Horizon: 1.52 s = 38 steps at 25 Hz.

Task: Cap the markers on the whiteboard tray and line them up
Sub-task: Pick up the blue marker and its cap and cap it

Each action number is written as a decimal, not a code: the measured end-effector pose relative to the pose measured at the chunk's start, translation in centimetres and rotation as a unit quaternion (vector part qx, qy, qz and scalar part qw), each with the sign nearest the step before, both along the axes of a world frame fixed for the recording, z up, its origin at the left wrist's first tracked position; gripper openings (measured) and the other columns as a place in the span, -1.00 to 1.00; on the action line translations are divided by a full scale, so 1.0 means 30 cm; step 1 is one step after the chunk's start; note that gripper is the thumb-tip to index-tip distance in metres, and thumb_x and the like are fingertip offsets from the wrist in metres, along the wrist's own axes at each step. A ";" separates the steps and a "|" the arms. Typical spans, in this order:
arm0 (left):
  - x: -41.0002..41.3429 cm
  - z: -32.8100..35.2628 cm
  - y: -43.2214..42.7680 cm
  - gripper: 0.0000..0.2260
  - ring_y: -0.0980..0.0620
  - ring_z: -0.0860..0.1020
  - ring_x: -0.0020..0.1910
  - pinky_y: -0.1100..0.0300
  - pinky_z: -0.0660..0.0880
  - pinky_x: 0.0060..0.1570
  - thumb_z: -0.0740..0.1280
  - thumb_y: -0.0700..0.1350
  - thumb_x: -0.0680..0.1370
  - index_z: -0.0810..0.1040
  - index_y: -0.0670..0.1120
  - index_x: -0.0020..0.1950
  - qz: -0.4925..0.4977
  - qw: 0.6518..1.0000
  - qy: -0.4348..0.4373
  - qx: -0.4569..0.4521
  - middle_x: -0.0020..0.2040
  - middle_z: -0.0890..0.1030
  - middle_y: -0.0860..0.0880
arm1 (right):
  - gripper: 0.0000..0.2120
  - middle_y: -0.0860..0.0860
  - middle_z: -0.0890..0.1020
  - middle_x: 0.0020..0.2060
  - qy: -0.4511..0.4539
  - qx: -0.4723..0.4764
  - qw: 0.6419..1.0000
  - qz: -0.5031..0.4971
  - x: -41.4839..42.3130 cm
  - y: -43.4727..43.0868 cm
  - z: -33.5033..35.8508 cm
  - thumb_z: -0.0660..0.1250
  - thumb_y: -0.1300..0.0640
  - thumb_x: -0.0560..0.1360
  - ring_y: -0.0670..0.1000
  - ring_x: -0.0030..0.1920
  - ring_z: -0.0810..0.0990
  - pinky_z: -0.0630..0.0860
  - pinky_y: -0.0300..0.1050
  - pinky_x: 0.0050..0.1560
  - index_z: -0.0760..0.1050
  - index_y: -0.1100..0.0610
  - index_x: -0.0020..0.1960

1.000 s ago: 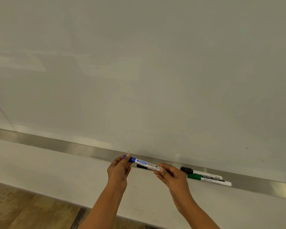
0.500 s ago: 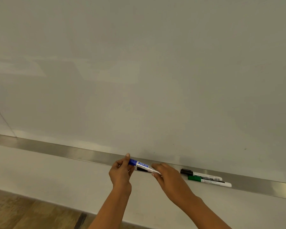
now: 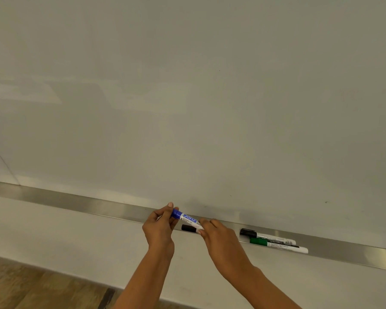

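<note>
Blue marker point(image 3: 187, 218) sits pinched at both ends: left hand point(image 3: 158, 230) fingers clamp its cap, right hand point(image 3: 218, 236) fingers grip its tail, just above the tray point(image 3: 98, 206). Light, stiff, slick plastic, probably; hold near the ends. Black marker point(image 3: 188, 228) lies beneath the fingers.

- Left hand point(image 3: 159, 228) — bare, with no ring or glove; the fingernails are short and unpainted.
- Right hand point(image 3: 218, 236) — also bare, no watch at the wrist.
- Both forearms are uncovered, no sleeve showing.
</note>
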State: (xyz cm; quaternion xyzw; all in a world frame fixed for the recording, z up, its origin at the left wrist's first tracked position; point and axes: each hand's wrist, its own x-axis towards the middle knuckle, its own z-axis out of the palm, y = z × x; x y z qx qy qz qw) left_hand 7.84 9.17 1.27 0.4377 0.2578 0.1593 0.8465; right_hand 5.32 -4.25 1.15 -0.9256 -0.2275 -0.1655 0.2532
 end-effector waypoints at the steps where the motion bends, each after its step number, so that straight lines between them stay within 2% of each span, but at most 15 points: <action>1: 0.000 0.001 0.000 -0.91 0.17 0.64 -0.43 0.31 0.61 -0.31 0.35 -0.25 0.46 0.52 -0.15 -0.24 -0.003 1.000 -0.004 0.001 -0.20 0.59 -0.10 | -0.35 0.10 0.59 -0.02 0.022 0.001 1.000 0.003 -0.004 0.003 0.002 -0.25 -0.20 0.47 0.00 -0.21 0.50 0.39 -0.21 -0.24 0.39 0.13 0.25; 2: 0.000 0.002 0.000 -0.92 0.17 0.64 -0.43 0.31 0.61 -0.31 0.35 -0.24 0.46 0.52 -0.15 -0.24 -0.006 1.000 -0.004 0.003 -0.20 0.59 -0.10 | -0.22 0.09 0.59 -0.01 0.042 0.000 0.999 -0.002 -0.005 0.005 0.006 -0.34 -0.27 0.36 -0.02 -0.20 0.46 0.37 -0.23 -0.22 0.38 0.11 0.26; 3: 0.000 0.002 -0.001 -0.92 0.17 0.64 -0.43 0.30 0.61 -0.31 0.35 -0.24 0.46 0.52 -0.15 -0.23 -0.008 1.000 -0.003 0.004 -0.20 0.60 -0.09 | -0.21 0.08 0.58 -0.02 0.057 0.003 0.998 -0.003 -0.003 0.003 0.012 -0.33 -0.28 0.34 -0.05 -0.21 0.41 0.33 -0.26 -0.24 0.38 0.10 0.26; 6: -0.002 -0.003 -0.005 -0.92 0.16 0.64 -0.43 0.30 0.60 -0.32 0.35 -0.24 0.46 0.52 -0.15 -0.24 -0.004 1.000 0.004 0.006 -0.21 0.60 -0.09 | -0.64 0.02 0.52 -0.18 0.079 0.028 0.996 0.005 0.012 0.000 0.012 0.01 -0.05 0.58 -0.08 -0.28 0.37 0.23 -0.34 -0.34 0.44 0.09 0.19; 8: -0.007 -0.005 -0.009 -0.93 0.10 0.65 -0.36 0.31 0.60 -0.33 0.36 -0.24 0.45 0.53 -0.14 -0.23 0.002 1.000 0.007 0.007 -0.19 0.61 -0.10 | -0.74 -0.01 0.51 -0.22 0.089 0.037 0.995 0.005 0.020 -0.012 0.006 0.09 0.03 0.58 -0.03 -0.23 0.45 0.31 -0.23 -0.28 0.47 0.08 0.15; 13: -0.026 -0.001 -0.028 -0.96 -0.01 0.61 -0.19 0.30 0.60 -0.35 0.36 -0.26 0.45 0.54 -0.14 -0.18 0.001 1.000 0.023 -0.009 -0.20 0.61 -0.11 | -0.73 0.11 0.61 0.01 0.102 0.013 0.995 0.002 0.035 -0.048 0.014 0.13 0.06 0.57 0.06 -0.04 0.52 0.45 -0.08 -0.03 0.44 0.10 0.21; 17: -0.045 -0.013 -0.066 -0.96 -0.03 0.59 -0.18 0.31 0.61 -0.38 0.34 -0.27 0.46 0.52 -0.16 -0.17 -0.027 0.999 0.032 -0.029 -0.19 0.60 -0.14 | -0.71 0.13 0.57 0.06 0.093 -0.025 0.995 0.007 0.041 -0.054 0.007 0.11 0.05 0.58 0.07 -0.01 0.52 0.43 -0.12 0.00 0.43 0.15 0.21; 20: -0.063 -0.022 -0.124 -0.97 -0.06 0.58 -0.17 0.30 0.60 -0.35 0.32 -0.29 0.47 0.52 -0.19 -0.14 -0.067 0.997 0.030 -0.026 -0.19 0.59 -0.16 | -0.72 0.15 0.55 0.09 0.103 -0.008 0.994 0.016 0.037 -0.069 0.002 0.12 0.09 0.58 0.06 0.03 0.50 0.36 -0.24 0.00 0.40 0.16 0.23; 24: -0.064 -0.025 -0.202 -0.98 -0.08 0.57 -0.16 0.23 0.62 -0.24 0.31 -0.29 0.48 0.52 -0.20 -0.13 -0.134 0.990 0.016 0.024 -0.18 0.59 -0.16 | -0.75 0.12 0.50 0.07 0.082 0.033 0.996 0.011 0.025 -0.163 -0.014 0.13 0.17 0.57 0.04 -0.03 0.52 0.36 -0.31 -0.03 0.42 0.17 0.21; 27: -0.067 -0.039 -0.280 -0.86 -0.08 0.56 -0.06 0.18 0.51 -0.04 0.30 -0.18 0.51 0.53 -0.22 0.01 -0.200 0.969 0.027 0.140 -0.13 0.60 -0.13 | -0.77 0.12 0.50 0.01 0.061 0.032 0.997 -0.016 0.021 -0.288 -0.032 0.18 0.23 0.55 0.05 -0.10 0.53 0.43 -0.23 -0.06 0.46 0.20 0.17; 30: -0.076 -0.077 -0.349 -0.74 -0.08 0.50 0.16 0.16 0.38 0.09 0.28 -0.09 0.52 0.49 -0.13 0.18 -0.234 0.902 0.047 0.359 0.07 0.57 -0.11 | -0.76 0.16 0.57 -0.03 0.063 0.002 0.997 -0.046 0.014 -0.462 -0.054 0.23 0.28 0.51 0.12 -0.06 0.54 0.41 -0.15 -0.09 0.48 0.22 0.16; 32: -0.080 -0.129 -0.385 -0.62 -0.10 0.36 0.35 0.08 0.31 0.30 0.27 -0.06 0.52 0.37 -0.10 0.32 -0.248 0.819 0.040 0.516 0.33 0.46 -0.13 | -0.74 0.16 0.60 -0.04 0.070 -0.025 0.994 -0.075 0.002 -0.610 -0.068 0.25 0.30 0.49 0.13 -0.06 0.54 0.36 -0.16 -0.11 0.48 0.21 0.17; 34: -0.083 -0.185 -0.419 -0.48 -0.08 0.10 0.50 0.02 -0.01 0.47 0.22 0.06 0.53 0.20 -0.10 0.43 -0.265 0.706 0.053 0.655 0.50 0.20 -0.12 | -0.73 0.15 0.63 -0.07 0.075 -0.057 0.990 -0.105 -0.013 -0.764 -0.086 0.30 0.35 0.45 0.14 -0.08 0.56 0.35 -0.17 -0.13 0.51 0.21 0.14; 36: -0.095 -0.230 -0.432 -0.27 -0.06 -0.06 0.52 0.04 -0.20 0.44 -0.01 0.34 0.46 0.06 -0.10 0.48 -0.283 0.620 0.067 0.729 0.54 0.03 -0.10 | -0.68 0.16 0.65 -0.13 0.088 -0.088 0.984 -0.128 -0.016 -0.886 -0.117 0.36 0.43 0.37 0.16 -0.13 0.60 0.38 -0.18 -0.16 0.55 0.21 0.09; 38: -0.106 -0.260 -0.460 0.02 -0.11 0.01 0.51 0.01 -0.18 0.39 -0.35 0.50 0.25 0.10 -0.15 0.47 -0.276 0.590 0.073 0.755 0.53 0.08 -0.14 | -0.67 0.18 0.65 -0.14 0.100 -0.108 0.979 -0.139 -0.019 -0.993 -0.153 0.37 0.46 0.34 0.18 -0.13 0.61 0.39 -0.17 -0.15 0.56 0.23 0.07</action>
